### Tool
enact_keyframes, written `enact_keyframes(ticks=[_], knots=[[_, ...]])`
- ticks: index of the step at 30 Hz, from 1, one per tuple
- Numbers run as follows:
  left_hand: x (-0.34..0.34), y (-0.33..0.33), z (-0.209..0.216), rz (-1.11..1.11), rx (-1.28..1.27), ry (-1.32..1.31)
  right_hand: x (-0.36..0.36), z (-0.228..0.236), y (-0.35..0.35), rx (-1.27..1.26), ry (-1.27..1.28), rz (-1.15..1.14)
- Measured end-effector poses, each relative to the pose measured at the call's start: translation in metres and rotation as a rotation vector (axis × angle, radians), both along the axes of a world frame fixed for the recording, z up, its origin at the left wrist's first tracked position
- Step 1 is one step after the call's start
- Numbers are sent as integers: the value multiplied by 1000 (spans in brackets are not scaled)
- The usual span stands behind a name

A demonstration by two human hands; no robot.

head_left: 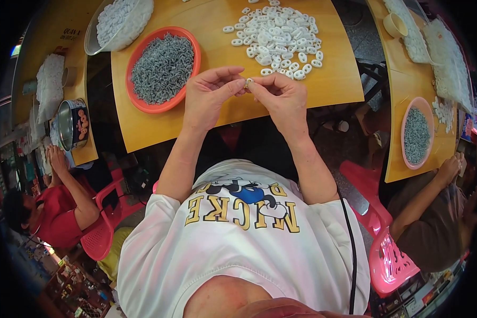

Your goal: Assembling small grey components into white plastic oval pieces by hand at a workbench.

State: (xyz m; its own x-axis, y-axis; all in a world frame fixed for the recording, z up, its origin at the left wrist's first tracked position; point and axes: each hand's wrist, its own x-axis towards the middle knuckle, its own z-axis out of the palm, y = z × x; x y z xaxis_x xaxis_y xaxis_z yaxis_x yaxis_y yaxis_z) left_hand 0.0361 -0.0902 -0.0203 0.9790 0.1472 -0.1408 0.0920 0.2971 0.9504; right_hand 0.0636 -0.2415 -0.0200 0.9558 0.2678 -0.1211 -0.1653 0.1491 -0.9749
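My left hand [206, 100] and my right hand [286, 103] meet over the near edge of the yellow table [228, 114]. Thumb and forefinger of each are pinched together on a small pale piece [248, 82], mostly covered by the fingertips; its exact kind cannot be made out. Just left of my left hand is a round orange-red tray [130, 87] full of grey screws [161, 69]. Beyond my right hand lies a loose heap of white oval plastic pieces [283, 34], each with two holes.
A clear tub [93, 45] of white pieces stands at the far left. On the right-hand table, a pink tray [404, 135] holds more grey screws. Co-workers sit at both sides, one in a red top [63, 217]. A pink chair [379, 233] stands right of me.
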Motion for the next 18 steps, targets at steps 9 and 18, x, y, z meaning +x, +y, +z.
enact_keyframes(ticks=[9, 18], knots=[[6, -3, 0, 16, -14, 28, 9, -9, 1, 31, 28, -11], [4, -4, 2, -47, -21, 65, 12, -10, -5, 223, 141, 7]])
